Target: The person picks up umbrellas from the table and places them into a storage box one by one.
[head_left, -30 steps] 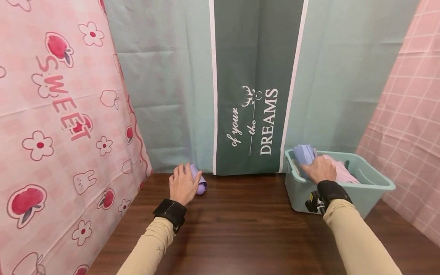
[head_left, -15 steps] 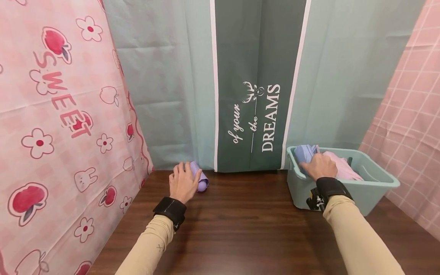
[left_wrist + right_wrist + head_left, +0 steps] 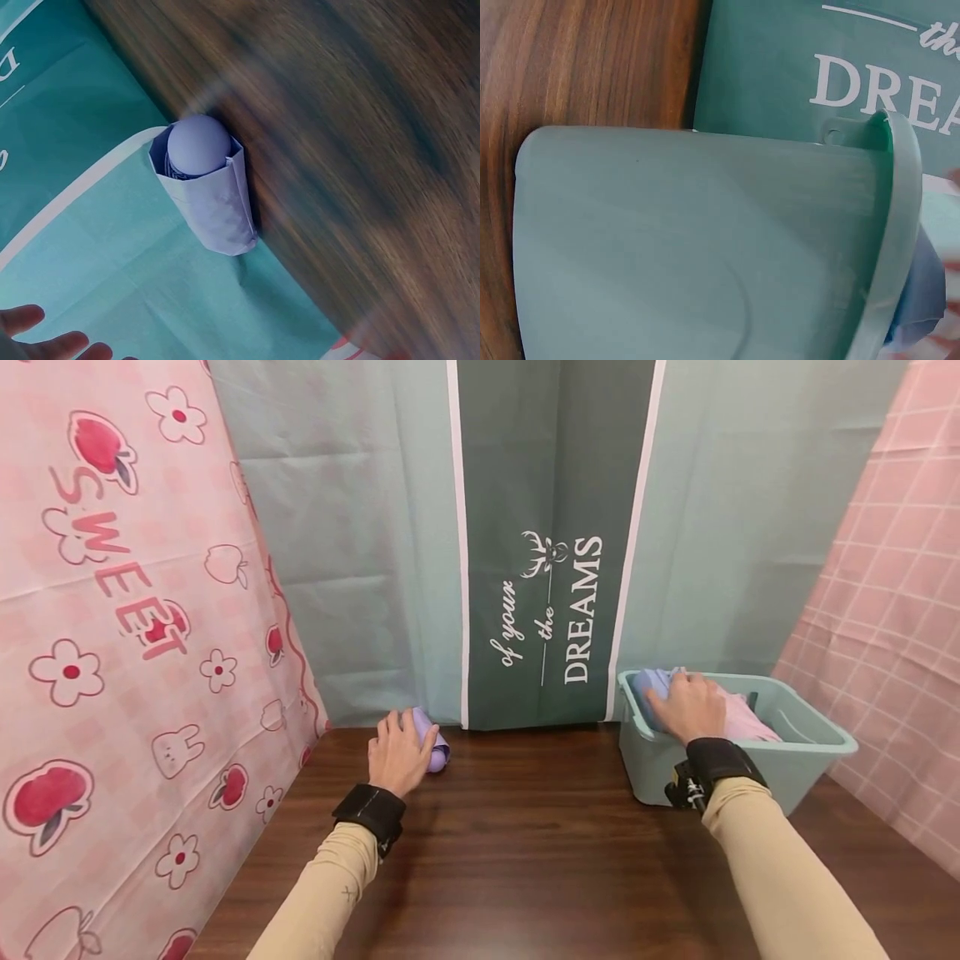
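A lavender folding umbrella (image 3: 211, 199) in its sleeve, with a round knob showing at one end, lies on the table against the green curtain. My left hand (image 3: 397, 756) overlaps its left side in the head view. In the left wrist view the left fingers (image 3: 56, 346) are spread and apart from the umbrella. My right hand (image 3: 688, 708) is over the near left corner of a pale green plastic bin (image 3: 720, 768), on a blue folded bundle (image 3: 652, 687). The right fingers are blurred and spread beside the bundle (image 3: 922, 292) in the right wrist view. Pink cloth (image 3: 746, 718) lies in the bin.
The dark wooden table (image 3: 510, 860) runs under both arms. A green curtain (image 3: 360, 568) with printed words hangs along its back edge. Pink printed cloth (image 3: 135, 693) hangs on the left, and pink checked cloth (image 3: 892, 652) on the right.
My right hand has shifted forward and left over the blue bundle, which sits slightly lower in the bin. My left hand stays by the umbrella. The head view has shifted slightly.
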Motion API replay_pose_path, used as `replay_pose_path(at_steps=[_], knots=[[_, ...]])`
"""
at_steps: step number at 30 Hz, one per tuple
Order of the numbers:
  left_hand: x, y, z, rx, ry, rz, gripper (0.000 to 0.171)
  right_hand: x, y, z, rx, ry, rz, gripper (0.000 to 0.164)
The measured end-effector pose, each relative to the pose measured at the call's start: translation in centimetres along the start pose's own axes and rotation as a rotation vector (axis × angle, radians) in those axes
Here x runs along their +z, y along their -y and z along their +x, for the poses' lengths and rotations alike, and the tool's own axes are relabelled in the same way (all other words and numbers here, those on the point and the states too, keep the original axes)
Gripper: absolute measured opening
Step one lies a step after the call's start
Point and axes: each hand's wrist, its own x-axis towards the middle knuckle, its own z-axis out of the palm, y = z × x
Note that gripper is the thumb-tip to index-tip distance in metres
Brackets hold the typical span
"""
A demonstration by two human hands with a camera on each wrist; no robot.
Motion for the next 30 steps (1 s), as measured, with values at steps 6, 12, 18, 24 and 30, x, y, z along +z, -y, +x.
replay_pose_path(at_steps=[6, 12, 18, 24, 30], knots=[[0.4, -0.5, 0.6, -0.025, 0.109, -0.011, 0.049, 1.5, 2.1, 0.3, -0.369, -0.084, 0.165, 0.03], [1.2, -0.8, 1.0, -0.065, 0.166, 0.001, 0.042, 4.7, 5.0, -0.9, -0.372, 0.103, 0.168, 0.042], [2.1, -1.2, 1.8, -0.091, 0.232, -0.023, 0.036, 6.8, 6.0, -2.4, -0.332, 0.242, 0.146, 0.047], [3.4, -1.1, 2.7, -0.13, 0.278, -0.036, 0.038, 7.2, 6.1, -3.0, -0.317, 0.255, 0.158, 0.043], [5.2, -0.2, 3.1, -0.237, 0.415, -0.019, 0.048, 7.5, 5.7, -3.6, -0.301, 0.252, 0.184, 0.042]])
